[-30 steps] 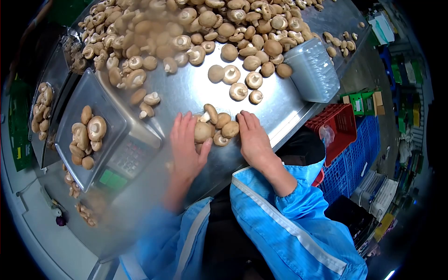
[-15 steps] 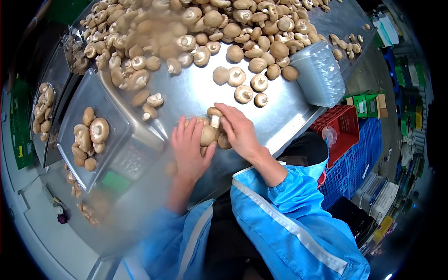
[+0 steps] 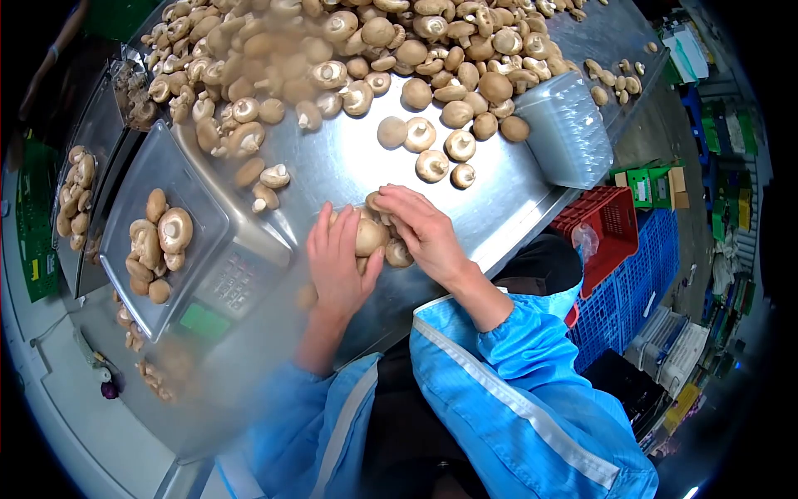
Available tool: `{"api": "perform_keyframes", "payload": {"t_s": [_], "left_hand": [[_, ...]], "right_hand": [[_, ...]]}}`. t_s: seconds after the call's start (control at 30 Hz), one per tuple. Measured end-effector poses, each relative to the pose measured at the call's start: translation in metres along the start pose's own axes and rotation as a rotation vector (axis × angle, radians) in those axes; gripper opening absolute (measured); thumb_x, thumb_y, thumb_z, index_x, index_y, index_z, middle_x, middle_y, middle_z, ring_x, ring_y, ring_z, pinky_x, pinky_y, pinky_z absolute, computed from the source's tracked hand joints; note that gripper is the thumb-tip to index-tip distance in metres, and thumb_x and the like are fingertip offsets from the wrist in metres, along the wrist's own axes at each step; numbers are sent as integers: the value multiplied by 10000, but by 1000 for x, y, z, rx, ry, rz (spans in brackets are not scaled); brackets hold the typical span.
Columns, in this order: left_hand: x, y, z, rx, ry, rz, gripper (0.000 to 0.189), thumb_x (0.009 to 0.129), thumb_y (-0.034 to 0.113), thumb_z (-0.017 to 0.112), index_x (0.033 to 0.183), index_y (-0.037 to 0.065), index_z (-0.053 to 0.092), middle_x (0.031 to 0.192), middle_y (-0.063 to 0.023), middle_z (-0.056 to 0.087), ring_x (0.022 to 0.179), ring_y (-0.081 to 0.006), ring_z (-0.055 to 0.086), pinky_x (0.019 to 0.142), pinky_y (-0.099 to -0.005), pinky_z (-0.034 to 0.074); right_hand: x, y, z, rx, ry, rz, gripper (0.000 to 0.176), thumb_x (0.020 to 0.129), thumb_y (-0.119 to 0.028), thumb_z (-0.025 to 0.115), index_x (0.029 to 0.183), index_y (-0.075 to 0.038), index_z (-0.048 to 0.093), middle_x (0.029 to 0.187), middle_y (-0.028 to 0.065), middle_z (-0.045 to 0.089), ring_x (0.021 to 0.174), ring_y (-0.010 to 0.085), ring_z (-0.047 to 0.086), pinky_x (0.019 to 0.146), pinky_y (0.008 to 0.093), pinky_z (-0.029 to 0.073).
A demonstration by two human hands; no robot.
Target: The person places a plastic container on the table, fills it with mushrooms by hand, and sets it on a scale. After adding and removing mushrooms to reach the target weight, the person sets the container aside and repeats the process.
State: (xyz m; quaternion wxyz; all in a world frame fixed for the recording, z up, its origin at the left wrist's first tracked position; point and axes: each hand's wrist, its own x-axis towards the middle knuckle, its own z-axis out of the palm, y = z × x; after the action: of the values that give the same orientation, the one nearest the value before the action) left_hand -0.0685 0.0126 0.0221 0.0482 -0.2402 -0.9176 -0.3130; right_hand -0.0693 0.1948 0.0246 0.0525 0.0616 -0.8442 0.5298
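Observation:
Several brown mushrooms (image 3: pixel 371 238) are bunched between my hands over the steel table. My left hand (image 3: pixel 339 264) curves round the left side of this bunch, its fingers over the caps. At the top of the bunch, my right hand (image 3: pixel 422 234) has its thumb and fingers closed on one mushroom (image 3: pixel 376 205), whose stem is mostly hidden. Another mushroom (image 3: pixel 399 253) lies under my right palm. Whatever supports the bunch from below is hidden by the hands.
A large mushroom pile (image 3: pixel 399 50) covers the table's (image 3: pixel 332 166) far side. To the left, a scale (image 3: pixel 229 283) carries a clear tray (image 3: pixel 199 179) holding several mushrooms. Stacked clear trays (image 3: pixel 569 133) stand at the right edge. Beyond are red (image 3: pixel 603 208) and blue crates (image 3: pixel 632 274).
The mushroom in my right hand has tipped from stem-down and visible to lower among the others, with my fingers more over it. My left hand has barely moved.

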Motion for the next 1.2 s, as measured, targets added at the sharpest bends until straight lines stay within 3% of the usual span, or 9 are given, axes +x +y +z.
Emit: {"api": "perform_keyframes", "payload": {"t_s": [0.2, 0.3, 0.33, 0.53, 0.63, 0.87, 1.07, 1.2], "left_hand": [[-1, -2, 2, 2, 13, 1, 619, 820, 276, 698, 1336, 12, 482, 1329, -159, 547, 1314, -424, 428, 1026, -536, 344], [-1, -3, 2, -3, 12, -2, 615, 818, 274, 699, 1333, 15, 485, 1323, -157, 553, 1313, -420, 433, 1024, -531, 347], [-1, -3, 2, -5, 11, -5, 614, 818, 273, 699, 1333, 17, 485, 1324, -157, 552, 1313, -420, 434, 1024, -530, 347], [-1, -4, 2, -49, 18, -4, 618, 804, 267, 705, 1328, 18, 492, 1308, -152, 571, 1309, -415, 441, 1022, -519, 352], [-1, -7, -3, -107, 19, -11, 618, 795, 274, 711, 1317, 15, 504, 1296, -151, 582, 1306, -412, 445, 1020, -514, 353], [-2, -10, -3, -130, 40, 14, 610, 793, 292, 715, 1300, 13, 521, 1292, -154, 586, 1294, -407, 461, 1018, -511, 358], [1, -8, -6, -100, 24, 13, 608, 796, 297, 712, 1297, 11, 522, 1271, -152, 600, 1291, -411, 464, 1016, -515, 360], [1, -9, -5, -109, 30, 33, 606, 793, 289, 708, 1300, 15, 520, 1272, -153, 600, 1294, -415, 462, 1017, -517, 359]], "right_hand": [[5, -11, -10, -51, -23, -38, 284, 874, -27, 635, 1156, -49, 654, 1138, 134, 671, 1097, 317, 628, 922, 390, 517], [1, -15, -15, 12, -34, 169, 267, 897, -29, 632, 1162, -38, 663, 1094, 145, 685, 1013, 295, 660, 889, 360, 528], [1, -14, -14, -22, -3, 120, 257, 906, -46, 624, 1160, -35, 662, 1063, 150, 692, 967, 293, 674, 869, 357, 534], [6, -4, -14, -132, -16, 126, 255, 874, -42, 630, 1126, -55, 664, 1095, 126, 682, 1008, 317, 649, 867, 379, 528], [6, -1, -14, -221, 104, -50, 279, 836, -29, 656, 1113, -59, 667, 1114, 112, 672, 1028, 301, 638, 880, 372, 525], [4, -12, -7, -94, -8, -151, 241, 799, -21, 694, 1039, -38, 692, 1109, 83, 670, 1047, 276, 618, 887, 370, 521], [9, -15, -12, -69, 26, 83, 317, 799, -55, 698, 1115, -53, 666, 1172, 106, 639, 1100, 306, 579, 937, 395, 494], [7, -8, -9, -133, -64, 34, 378, 784, -71, 706, 1157, -70, 645, 1178, 113, 635, 1103, 319, 571, 949, 402, 486]]}}
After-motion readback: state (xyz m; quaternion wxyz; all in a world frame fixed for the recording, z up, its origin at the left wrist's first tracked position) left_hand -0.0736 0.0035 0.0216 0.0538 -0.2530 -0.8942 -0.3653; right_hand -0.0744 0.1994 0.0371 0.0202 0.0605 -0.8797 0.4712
